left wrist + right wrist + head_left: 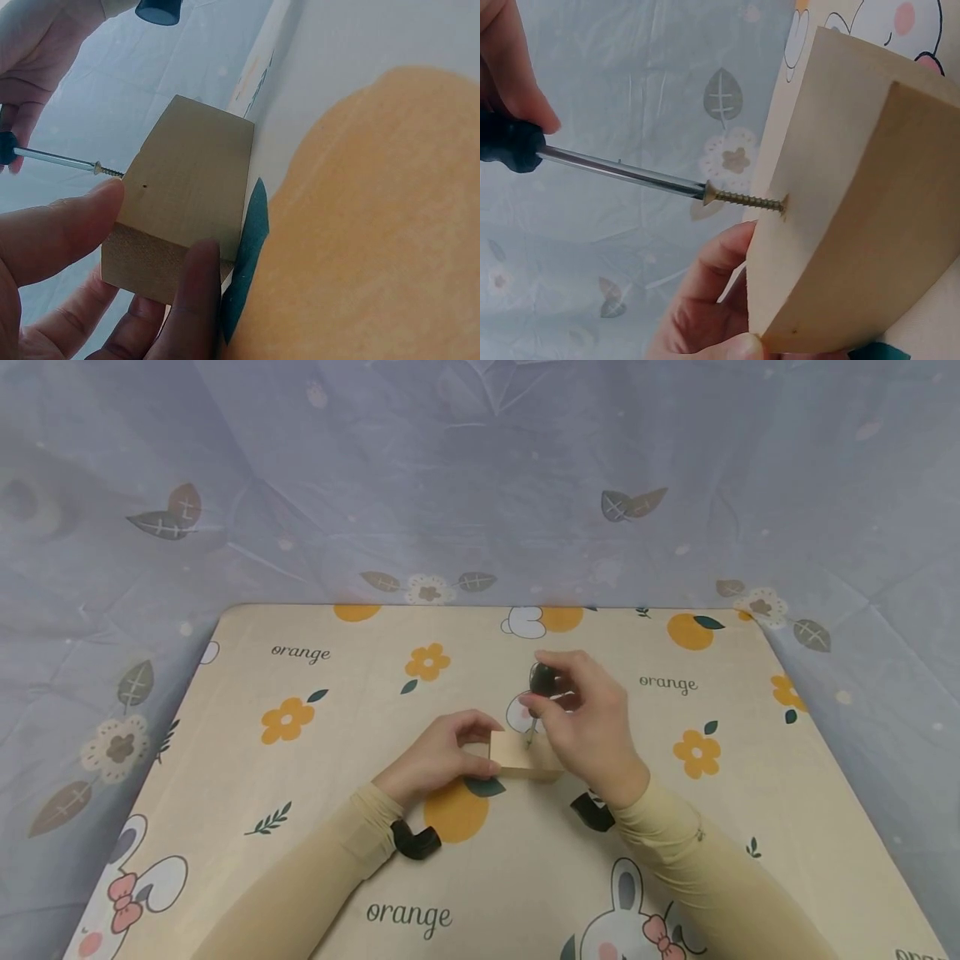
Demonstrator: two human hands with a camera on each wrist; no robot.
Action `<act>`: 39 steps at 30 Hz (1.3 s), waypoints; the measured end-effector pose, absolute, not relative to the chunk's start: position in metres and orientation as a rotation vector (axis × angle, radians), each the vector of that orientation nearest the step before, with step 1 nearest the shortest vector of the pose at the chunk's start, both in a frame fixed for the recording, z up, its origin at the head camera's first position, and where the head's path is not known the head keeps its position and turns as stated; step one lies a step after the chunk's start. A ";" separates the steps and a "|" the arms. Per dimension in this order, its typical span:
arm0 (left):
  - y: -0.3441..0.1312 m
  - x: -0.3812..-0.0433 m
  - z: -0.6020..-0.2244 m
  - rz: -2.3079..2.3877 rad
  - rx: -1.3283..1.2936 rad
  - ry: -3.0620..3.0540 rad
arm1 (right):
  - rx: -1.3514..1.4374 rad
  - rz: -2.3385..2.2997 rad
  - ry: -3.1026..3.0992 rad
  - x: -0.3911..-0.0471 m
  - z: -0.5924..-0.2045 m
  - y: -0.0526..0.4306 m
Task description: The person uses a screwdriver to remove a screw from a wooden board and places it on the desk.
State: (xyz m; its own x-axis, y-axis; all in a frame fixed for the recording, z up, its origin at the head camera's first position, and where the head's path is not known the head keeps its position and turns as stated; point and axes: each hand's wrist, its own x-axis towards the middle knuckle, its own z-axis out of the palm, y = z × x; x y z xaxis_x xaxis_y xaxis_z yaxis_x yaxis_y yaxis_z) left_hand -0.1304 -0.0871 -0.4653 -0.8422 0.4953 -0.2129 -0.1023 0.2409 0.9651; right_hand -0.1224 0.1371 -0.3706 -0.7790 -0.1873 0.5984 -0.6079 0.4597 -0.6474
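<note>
A pale wooden block lies on the patterned tablecloth. My left hand grips its left end between thumb and fingers. Above the block, my right hand holds a screwdriver by its dark handle. The metal shaft runs down to the head of a brass-coloured screw, whose point sits in the block's top face with most of the thread showing. In the left wrist view the screw is partly behind my thumb, and a small dark hole shows on the block's side.
The table's cream cloth carries printed oranges, flowers and rabbits. A grey-blue patterned sheet hangs behind and at both sides. Dark wrist camera mounts sit under both forearms, close over the cloth.
</note>
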 end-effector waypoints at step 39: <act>-0.087 -0.131 -0.465 1.641 0.369 2.035 | 0.708 1.356 -2.207 -0.121 -0.375 0.134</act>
